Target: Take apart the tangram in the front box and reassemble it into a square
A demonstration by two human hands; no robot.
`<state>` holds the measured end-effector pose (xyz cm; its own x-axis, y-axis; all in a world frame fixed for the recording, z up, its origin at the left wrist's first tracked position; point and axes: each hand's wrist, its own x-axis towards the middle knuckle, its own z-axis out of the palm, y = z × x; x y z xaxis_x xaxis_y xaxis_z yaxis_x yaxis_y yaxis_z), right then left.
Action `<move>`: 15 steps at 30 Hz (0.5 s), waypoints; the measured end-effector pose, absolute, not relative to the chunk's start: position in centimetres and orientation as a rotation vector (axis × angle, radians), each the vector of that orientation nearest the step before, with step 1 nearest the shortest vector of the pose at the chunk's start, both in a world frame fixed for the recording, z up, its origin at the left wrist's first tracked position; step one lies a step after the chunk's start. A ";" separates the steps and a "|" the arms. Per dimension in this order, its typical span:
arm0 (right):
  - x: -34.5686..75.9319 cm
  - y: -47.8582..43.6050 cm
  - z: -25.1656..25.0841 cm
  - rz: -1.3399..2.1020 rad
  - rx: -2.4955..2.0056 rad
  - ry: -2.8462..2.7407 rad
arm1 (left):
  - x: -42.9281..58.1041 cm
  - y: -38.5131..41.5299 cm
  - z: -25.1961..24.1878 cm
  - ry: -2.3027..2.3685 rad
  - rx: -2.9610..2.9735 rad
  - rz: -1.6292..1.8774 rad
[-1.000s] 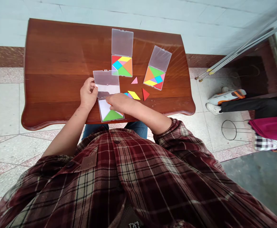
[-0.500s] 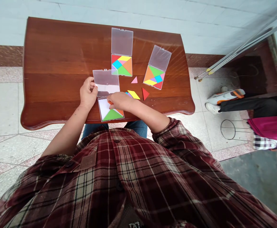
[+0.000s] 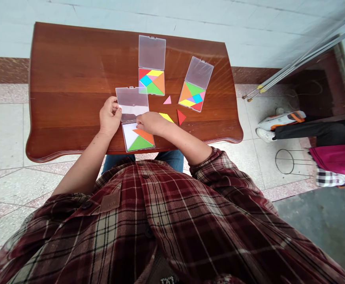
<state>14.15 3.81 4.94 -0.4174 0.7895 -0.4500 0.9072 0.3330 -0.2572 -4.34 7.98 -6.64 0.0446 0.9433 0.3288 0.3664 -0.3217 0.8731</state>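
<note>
On the bench [image 3: 80,86], three open, hinged cases with clear lids are seen. In the near case [image 3: 129,136], a flat green triangle [image 3: 140,144] is laid along the near edge and an orange triangle [image 3: 145,136] at the right, touching it; white floor is exposed at left. The far case [image 3: 152,53] and right case [image 3: 199,73] are filled with multicoloured pieces. The near lid [image 3: 133,100] is pinched at its left edge by the curled left hand [image 3: 110,116]. The right hand [image 3: 153,123] is bent over the near case's far edge; whether anything is gripped cannot be told. Pink [image 3: 167,100], yellow [image 3: 166,117] and red pieces [image 3: 181,117] are scattered rightward.
</note>
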 end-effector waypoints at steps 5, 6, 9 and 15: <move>15.7 4.5 4.8 -0.726 1.595 2.369 | -4.4 8.0 -6.8 1.338 1.740 1.259; 16.0 4.6 4.7 -0.740 1.587 2.379 | -4.4 8.0 -6.8 1.340 1.738 1.257; 16.6 4.5 4.2 -0.777 1.500 2.424 | -4.4 8.0 -6.8 1.341 1.742 1.253; 16.7 3.7 3.8 -0.809 1.382 2.475 | -4.4 8.0 -6.6 1.330 1.750 1.256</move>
